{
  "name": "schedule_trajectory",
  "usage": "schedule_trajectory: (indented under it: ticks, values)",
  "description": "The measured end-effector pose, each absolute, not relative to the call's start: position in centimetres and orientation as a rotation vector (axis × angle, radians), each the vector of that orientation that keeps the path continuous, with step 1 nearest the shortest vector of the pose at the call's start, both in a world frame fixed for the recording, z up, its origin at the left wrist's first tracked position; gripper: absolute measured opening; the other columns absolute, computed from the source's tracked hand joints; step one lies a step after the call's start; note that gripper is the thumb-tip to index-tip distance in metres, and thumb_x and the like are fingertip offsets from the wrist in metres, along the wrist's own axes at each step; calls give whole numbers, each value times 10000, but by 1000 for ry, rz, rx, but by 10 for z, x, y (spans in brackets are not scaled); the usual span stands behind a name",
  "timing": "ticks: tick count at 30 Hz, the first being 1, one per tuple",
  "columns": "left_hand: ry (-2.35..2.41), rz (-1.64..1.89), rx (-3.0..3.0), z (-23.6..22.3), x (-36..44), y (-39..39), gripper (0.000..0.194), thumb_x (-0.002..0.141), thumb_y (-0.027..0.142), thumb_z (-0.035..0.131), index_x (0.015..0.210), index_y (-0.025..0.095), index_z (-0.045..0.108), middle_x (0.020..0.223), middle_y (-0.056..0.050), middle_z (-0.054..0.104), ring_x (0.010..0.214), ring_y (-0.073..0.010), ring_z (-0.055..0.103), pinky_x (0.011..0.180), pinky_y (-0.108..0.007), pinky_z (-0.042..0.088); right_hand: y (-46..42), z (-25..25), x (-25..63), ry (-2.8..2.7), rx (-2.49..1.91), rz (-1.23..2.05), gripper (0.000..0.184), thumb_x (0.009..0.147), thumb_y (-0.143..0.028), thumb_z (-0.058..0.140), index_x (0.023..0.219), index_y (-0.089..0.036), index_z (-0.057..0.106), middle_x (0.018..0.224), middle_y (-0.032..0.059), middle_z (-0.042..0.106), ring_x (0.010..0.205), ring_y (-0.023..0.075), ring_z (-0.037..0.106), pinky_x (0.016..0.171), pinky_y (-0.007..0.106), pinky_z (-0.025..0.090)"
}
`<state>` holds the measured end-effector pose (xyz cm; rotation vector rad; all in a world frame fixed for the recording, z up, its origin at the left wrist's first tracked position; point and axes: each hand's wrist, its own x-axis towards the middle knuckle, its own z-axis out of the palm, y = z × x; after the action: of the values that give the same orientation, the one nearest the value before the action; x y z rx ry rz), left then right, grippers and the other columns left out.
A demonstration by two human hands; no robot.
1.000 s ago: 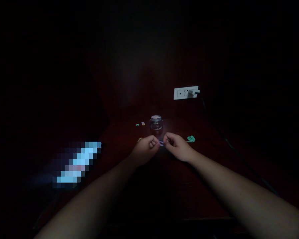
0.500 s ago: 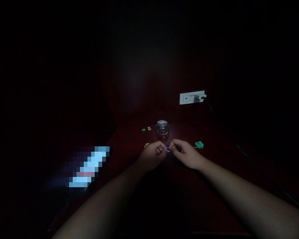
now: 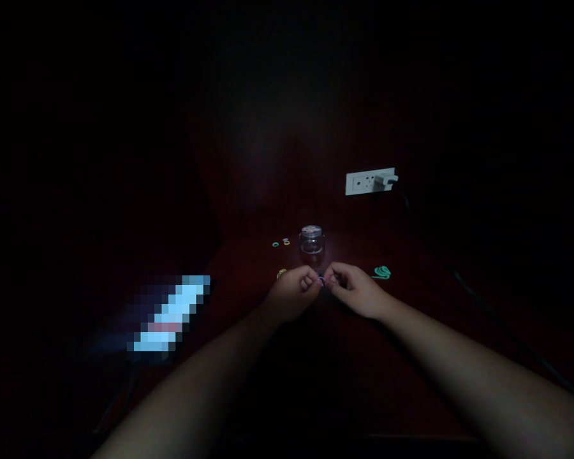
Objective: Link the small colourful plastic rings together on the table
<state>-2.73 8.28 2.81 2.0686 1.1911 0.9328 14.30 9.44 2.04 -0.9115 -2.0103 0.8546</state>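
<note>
Over the dark red table, my left hand (image 3: 294, 292) and my right hand (image 3: 354, 288) face each other, fingertips nearly touching. Both pinch a small purple elastic band (image 3: 321, 280) stretched between them; my fingers cover part of it. Just beyond my hands stands a clear lidded jar (image 3: 312, 242). A coil of green cord (image 3: 382, 273) lies to the right of my right hand. Behind my left hand a yellow coil (image 3: 282, 274) is partly hidden. Further back lie a small green ring (image 3: 275, 244), a yellow ring (image 3: 287, 242) and a pale ring.
A lit, blurred-out screen (image 3: 172, 315) rests at the left. On the back wall is a white socket plate (image 3: 363, 182) with a plug (image 3: 386, 180) in it. A dark cable (image 3: 507, 331) runs along the right side. Everything around is very dark.
The whole view has shifted slightly, so things sit a little higher in the picture. My hands keep their pinch on the purple band, which shows as a narrower loop.
</note>
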Motion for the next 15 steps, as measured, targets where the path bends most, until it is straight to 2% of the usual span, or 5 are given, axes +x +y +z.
schedule_trajectory:
  ticks: [15]
  values:
    - [1210, 923, 2079, 30, -28, 81, 201, 763, 330, 467, 733, 144, 538, 598, 25, 503, 519, -69, 408, 484, -177, 329, 95, 23, 142, -1979, -918, 827, 127, 750, -268, 493, 705, -150, 505, 577, -28, 435, 524, 82, 386, 483, 204, 309]
